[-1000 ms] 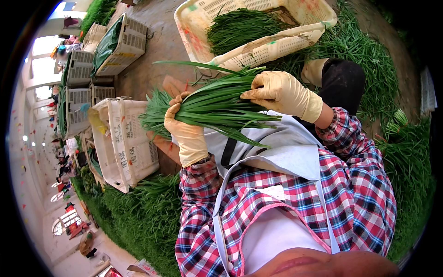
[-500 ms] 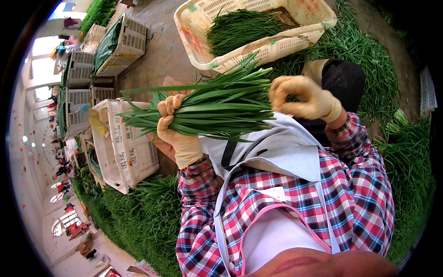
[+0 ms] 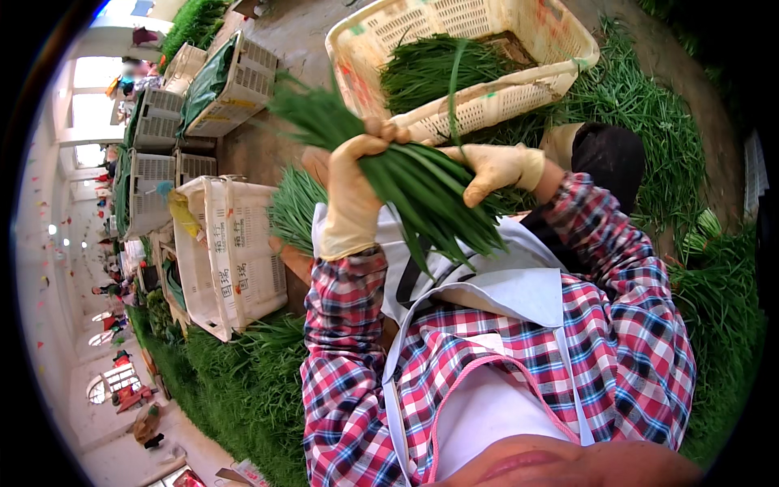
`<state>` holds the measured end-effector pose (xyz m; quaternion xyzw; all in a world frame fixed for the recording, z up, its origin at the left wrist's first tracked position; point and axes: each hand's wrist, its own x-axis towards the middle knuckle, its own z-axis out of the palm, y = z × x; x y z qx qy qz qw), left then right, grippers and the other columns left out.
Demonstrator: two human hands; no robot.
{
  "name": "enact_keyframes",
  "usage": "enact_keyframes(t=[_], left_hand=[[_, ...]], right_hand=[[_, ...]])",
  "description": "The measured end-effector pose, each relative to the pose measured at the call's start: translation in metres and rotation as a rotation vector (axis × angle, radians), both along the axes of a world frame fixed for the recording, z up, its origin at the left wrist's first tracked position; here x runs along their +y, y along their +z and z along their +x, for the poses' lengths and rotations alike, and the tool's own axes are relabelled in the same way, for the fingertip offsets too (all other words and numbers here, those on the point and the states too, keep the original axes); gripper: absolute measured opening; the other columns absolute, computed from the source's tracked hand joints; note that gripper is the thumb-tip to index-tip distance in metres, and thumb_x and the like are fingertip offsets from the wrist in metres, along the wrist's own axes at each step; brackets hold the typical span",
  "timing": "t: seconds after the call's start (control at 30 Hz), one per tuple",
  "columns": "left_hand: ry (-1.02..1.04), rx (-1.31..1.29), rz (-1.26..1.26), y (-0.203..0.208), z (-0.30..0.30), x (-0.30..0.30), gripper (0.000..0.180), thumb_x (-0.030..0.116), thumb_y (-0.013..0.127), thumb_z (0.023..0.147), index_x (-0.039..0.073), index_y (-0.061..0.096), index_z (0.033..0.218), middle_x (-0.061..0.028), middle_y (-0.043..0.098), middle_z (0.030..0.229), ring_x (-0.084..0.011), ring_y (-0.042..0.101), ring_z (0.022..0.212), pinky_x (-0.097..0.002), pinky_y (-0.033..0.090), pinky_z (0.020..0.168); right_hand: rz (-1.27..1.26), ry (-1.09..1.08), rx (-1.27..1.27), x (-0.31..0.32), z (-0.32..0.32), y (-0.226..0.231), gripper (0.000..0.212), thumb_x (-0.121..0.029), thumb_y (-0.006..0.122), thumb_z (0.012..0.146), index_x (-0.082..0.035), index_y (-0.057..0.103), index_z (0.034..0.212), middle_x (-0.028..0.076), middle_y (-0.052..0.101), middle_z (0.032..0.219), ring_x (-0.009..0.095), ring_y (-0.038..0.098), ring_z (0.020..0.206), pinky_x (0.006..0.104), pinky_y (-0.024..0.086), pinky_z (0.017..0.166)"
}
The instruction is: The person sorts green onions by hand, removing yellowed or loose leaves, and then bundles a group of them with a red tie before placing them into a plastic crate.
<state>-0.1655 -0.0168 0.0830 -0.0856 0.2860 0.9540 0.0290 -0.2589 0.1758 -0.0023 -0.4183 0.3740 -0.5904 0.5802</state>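
A thick bundle of garlic chives (image 3: 422, 191) slants across my lap, its upper end blurred by motion. My left hand (image 3: 357, 183), in a pale rubber glove, is wrapped round the bundle above its middle. At the right side of the same bundle is my gloved right hand (image 3: 503, 170), the thumb in front of the stems and the fingertips partly hidden. One long chive leaf (image 3: 454, 97) stands up in an arc beside the right fingers. More loose chives (image 3: 296, 207) lie behind my left wrist, by the white crate.
Ahead stands a cream plastic basket (image 3: 345, 61) with chives (image 3: 438, 69) in it. A white crate (image 3: 256, 276) is at the left, with stacked crates (image 3: 154, 191) beyond. Chives cover the floor at right (image 3: 649, 138) and lower left (image 3: 235, 373). People are far off.
The bundle has swung from nearly level to a slant, upper end away at the left. My left hand moved right and rotated. My right hand came left and down, against the bundle.
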Motion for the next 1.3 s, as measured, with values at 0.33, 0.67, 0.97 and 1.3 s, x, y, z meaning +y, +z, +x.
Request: enact_keyframes(t=[0.33,0.67,0.97,1.3], left_hand=[[-0.056,-0.391,-0.703,-0.036,-0.075,0.027,0.025,0.024,0.061,0.088,0.002,0.062,0.098,-0.0066,0.062,0.083,-0.0189,0.056,0.064,-0.0327,0.051,0.063],[-0.022,-0.124,-0.729,-0.125,0.017,0.016,0.053,0.034,0.062,0.096,0.001,0.046,0.135,-0.0067,0.063,0.117,-0.0165,0.062,0.098,-0.0324,0.054,0.085],[-0.086,-0.142,-0.852,-0.130,0.055,0.049,0.042,0.010,0.084,0.075,-0.002,0.064,0.110,-0.0059,0.069,0.098,-0.0144,0.065,0.087,-0.0285,0.055,0.077],[0.353,-0.154,-1.092,-0.062,0.079,0.031,0.046,0.017,0.083,0.066,0.001,0.062,0.103,-0.0065,0.069,0.089,-0.0134,0.065,0.080,-0.0316,0.054,0.074]], right_hand=[[0.072,-0.483,-0.630,-0.026,0.037,-0.040,0.039,-0.017,0.073,0.085,0.001,0.062,0.118,0.008,0.069,0.104,0.018,0.067,0.089,0.0305,0.055,0.085],[-0.071,-0.701,-0.455,-0.018,0.013,-0.031,0.053,-0.012,0.071,0.086,-0.003,0.053,0.135,0.005,0.062,0.119,0.014,0.060,0.104,0.0294,0.052,0.089],[0.041,-0.850,-0.205,-0.048,0.039,-0.023,0.032,-0.007,0.068,0.085,-0.001,0.065,0.116,0.003,0.066,0.106,0.012,0.061,0.095,0.0273,0.050,0.085],[-0.128,-0.613,-0.246,-0.090,0.052,0.057,0.033,-0.008,0.069,0.087,-0.001,0.062,0.118,0.002,0.066,0.102,0.011,0.064,0.086,0.0267,0.054,0.076]])
